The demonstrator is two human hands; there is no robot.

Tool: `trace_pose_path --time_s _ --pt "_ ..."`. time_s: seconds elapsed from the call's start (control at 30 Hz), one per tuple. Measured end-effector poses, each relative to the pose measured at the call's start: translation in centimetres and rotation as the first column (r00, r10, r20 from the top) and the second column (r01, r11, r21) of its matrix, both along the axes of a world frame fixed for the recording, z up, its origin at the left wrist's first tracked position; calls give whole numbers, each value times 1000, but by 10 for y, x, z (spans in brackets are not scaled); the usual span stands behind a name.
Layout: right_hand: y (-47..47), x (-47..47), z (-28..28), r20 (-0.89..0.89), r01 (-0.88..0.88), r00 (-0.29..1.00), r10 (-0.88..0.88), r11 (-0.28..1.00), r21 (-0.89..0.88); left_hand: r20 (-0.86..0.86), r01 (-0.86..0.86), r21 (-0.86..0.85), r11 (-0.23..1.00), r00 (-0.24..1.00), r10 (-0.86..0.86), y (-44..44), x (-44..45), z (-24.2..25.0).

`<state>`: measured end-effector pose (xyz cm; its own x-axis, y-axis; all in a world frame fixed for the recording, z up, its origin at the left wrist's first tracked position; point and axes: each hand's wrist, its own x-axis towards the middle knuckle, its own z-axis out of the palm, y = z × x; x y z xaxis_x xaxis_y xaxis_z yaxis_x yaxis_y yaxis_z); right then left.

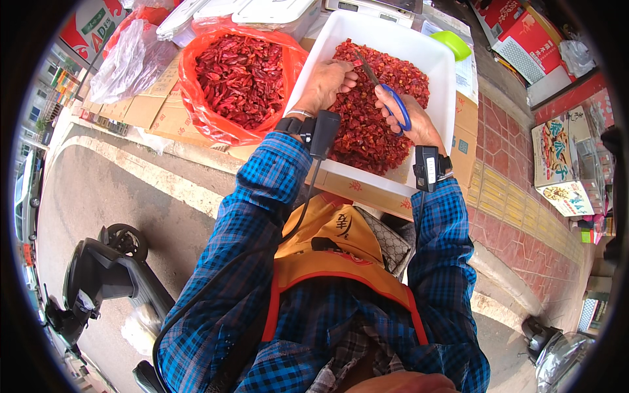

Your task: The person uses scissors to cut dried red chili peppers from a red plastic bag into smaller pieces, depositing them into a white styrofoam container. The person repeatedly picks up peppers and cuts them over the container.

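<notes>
My left hand (324, 84) pinches a piece of dried red chilli (357, 63) between thumb and fingers, over a white plastic tub (444, 105). In my right hand (410, 118) is a pair of scissors (396, 100) with blue handles, its blades pointing up and left, close to the held chilli. Whether the blades touch it I cannot tell. Below both hands, cut red chilli pieces (366, 142) cover much of the tub's floor. To the left, a red plastic bag (189, 100) stands wide-mouthed, full of whole dried chillies (241, 73).
Flattened cardboard (142, 110) lies under the bag and tub. Lidded plastic containers (275, 12), a scale (371, 12) and a green scoop (452, 45) sit at the back. A crumpled clear bag (135, 59) rests at left. A scooter (113, 275) stands on the road. Cables run from my wrist devices.
</notes>
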<state>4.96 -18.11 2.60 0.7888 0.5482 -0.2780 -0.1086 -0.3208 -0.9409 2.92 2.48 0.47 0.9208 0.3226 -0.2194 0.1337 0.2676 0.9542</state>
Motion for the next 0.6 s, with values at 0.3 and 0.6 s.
trace_pose_path --time_s 0.3,0.6 --pt "-1 1 1 2 -18 1000 18 1000 -19 -12 2 -37 999 1000 -3 2 1 -3" --pt "0 7 -11 67 -50 996 54 998 -48 1 -41 -102 994 999 42 4 2 -3"
